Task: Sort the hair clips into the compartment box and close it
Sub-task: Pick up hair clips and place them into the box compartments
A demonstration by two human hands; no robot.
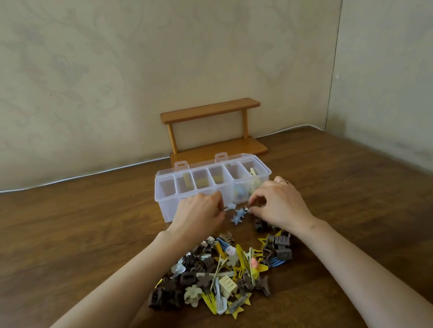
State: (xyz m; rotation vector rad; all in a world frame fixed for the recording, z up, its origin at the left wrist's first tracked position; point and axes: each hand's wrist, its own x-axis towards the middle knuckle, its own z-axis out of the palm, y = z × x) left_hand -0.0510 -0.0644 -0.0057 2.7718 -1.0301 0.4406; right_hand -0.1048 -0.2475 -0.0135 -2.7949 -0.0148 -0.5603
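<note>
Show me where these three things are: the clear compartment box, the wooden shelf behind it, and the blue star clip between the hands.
clear compartment box (167,206): head view, on its bare front wall at the left end.
wooden shelf (209,109): head view, on its top board.
blue star clip (237,218): head view, on the lower star.

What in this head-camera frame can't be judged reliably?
- Head view: the near wall of the compartment box is partly hidden by both hands.
- The left hand and right hand cover their grips on the blue clips; clip count unclear.
- Clips in the right compartments blur behind translucent plastic.
- Pile of clips overlaps; no count possible.
</note>
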